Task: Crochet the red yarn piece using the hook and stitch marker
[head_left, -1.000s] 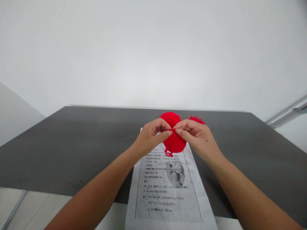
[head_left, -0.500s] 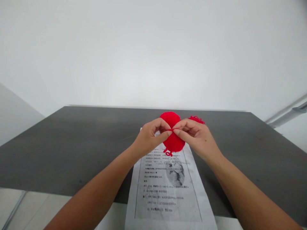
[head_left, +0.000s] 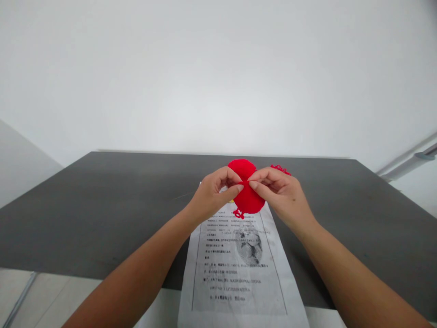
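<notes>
Two rounded red lobes make up what looks like a crocheted yarn piece [head_left: 251,199], held up above the far end of a printed sheet [head_left: 239,278]. On its left side, my left hand [head_left: 218,187] pinches the narrow middle between thumb and forefinger. My right hand [head_left: 276,184] pinches the same middle from the right, its fingertips close to the left ones. A short curled red strand [head_left: 238,213] dangles from the lower lobe. Behind my right hand, loose red yarn [head_left: 280,169] shows in part. A small yellow bit [head_left: 231,201] peeks out beside my left thumb.
The dark grey table [head_left: 112,209] stands against a white wall [head_left: 211,82]. The sheet carries text and a dark picture, and its near end hangs past the table's front edge. A grey pipe [head_left: 409,165] runs at the far right.
The lower red lobe has tipped up slightly, and its strand hangs a little higher. My fingertips are slightly farther apart at the middle. A yellow bit now shows by my left thumb.
</notes>
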`<action>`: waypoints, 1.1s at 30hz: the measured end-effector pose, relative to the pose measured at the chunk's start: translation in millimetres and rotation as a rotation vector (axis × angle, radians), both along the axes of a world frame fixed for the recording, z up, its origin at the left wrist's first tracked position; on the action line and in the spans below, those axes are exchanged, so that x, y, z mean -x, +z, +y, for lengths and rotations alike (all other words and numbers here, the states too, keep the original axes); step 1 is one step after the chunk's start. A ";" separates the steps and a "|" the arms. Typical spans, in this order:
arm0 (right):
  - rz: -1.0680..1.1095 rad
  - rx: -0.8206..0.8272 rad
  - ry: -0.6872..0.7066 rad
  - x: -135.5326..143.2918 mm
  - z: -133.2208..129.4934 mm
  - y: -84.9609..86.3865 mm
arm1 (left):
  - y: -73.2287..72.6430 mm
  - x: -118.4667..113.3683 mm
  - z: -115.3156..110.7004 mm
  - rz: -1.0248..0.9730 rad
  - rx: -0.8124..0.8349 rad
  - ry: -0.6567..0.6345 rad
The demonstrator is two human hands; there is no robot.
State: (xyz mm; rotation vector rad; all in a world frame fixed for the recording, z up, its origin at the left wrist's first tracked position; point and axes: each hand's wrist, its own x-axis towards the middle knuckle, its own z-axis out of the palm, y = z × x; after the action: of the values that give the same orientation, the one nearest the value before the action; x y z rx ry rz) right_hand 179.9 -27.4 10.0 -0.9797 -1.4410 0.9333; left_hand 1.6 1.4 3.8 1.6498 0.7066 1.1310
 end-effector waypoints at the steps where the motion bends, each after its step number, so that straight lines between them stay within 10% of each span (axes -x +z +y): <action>1: 0.003 -0.001 0.005 0.0 0.0 0.1 | -0.1 0.1 -0.1 -0.005 -0.008 0.003; 33: -0.027 0.024 0.040 -0.5 -0.8 2.3 | -1.2 -0.4 -0.1 -0.054 -0.008 0.004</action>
State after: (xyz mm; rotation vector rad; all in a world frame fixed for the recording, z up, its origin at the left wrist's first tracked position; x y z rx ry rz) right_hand 180.3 -28.2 12.3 -0.9872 -1.4796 0.9715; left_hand 2.0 1.4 2.6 1.6186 0.6723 1.1785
